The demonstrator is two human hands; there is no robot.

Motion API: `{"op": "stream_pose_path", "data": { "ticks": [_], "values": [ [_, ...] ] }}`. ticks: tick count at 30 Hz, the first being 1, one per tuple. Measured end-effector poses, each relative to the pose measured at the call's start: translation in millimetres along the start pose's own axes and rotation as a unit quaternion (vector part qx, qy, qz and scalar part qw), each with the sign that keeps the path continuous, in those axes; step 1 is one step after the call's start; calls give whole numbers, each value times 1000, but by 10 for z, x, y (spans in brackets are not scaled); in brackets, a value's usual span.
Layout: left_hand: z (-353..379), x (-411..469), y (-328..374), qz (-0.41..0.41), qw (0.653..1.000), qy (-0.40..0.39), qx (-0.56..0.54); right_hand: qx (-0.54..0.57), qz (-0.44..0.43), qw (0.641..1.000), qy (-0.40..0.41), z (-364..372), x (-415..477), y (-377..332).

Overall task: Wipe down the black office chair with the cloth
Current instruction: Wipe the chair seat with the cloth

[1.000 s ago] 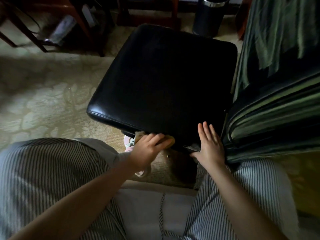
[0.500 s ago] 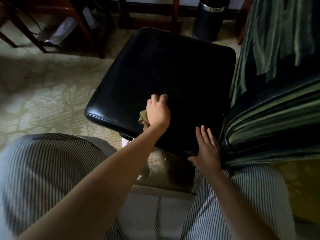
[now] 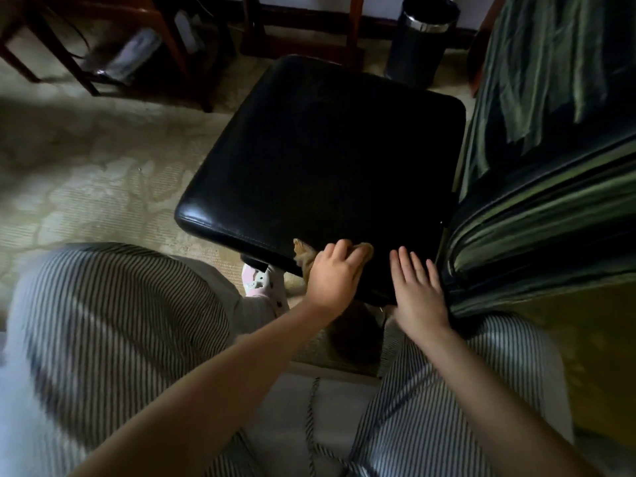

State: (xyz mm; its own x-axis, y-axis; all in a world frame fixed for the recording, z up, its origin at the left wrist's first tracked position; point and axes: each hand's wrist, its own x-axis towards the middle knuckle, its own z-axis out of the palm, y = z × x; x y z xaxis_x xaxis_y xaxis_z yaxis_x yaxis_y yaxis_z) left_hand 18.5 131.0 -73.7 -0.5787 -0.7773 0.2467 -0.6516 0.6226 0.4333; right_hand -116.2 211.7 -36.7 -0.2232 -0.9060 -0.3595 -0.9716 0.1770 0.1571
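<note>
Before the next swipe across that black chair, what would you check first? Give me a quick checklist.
1. Cloth held: the left hand grips the small tan cloth. Ok.
2. Cloth on chair: it sits at the near edge of the black padded leather chair seat. Ok.
3. Chair steadied: the right hand rests flat on the seat's near corner. Ok.
4. Dirt left on seat: too dark. Cannot tell.
5. Underside wiped: hidden. Cannot tell.

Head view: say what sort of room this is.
Likely a carpeted hotel room or home study: pale patterned carpet, a black waste bin, dark wooden furniture legs behind the black chair.
</note>
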Motion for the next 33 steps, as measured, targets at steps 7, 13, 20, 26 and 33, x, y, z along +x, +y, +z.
{"op": "stream_pose_path", "data": {
  "ticks": [7,13,20,26,33],
  "values": [
    [58,-416,-10,-196,973,71,-99,-458,-180,868,-70,-223,-560,320],
    [75,-320,7,-234,959,80,-141,-490,-222,842,-41,-349,-555,430],
    [63,-320,-140,-210,964,92,-135,-481,-207,852,-2,-339,-552,397],
    [28,-349,-175,-228,955,121,-145,-455,-203,864,69,-264,-538,256],
    [385,-694,440,-100,980,95,-144,-425,-178,885,62,-330,-575,-27]
  ]
}}
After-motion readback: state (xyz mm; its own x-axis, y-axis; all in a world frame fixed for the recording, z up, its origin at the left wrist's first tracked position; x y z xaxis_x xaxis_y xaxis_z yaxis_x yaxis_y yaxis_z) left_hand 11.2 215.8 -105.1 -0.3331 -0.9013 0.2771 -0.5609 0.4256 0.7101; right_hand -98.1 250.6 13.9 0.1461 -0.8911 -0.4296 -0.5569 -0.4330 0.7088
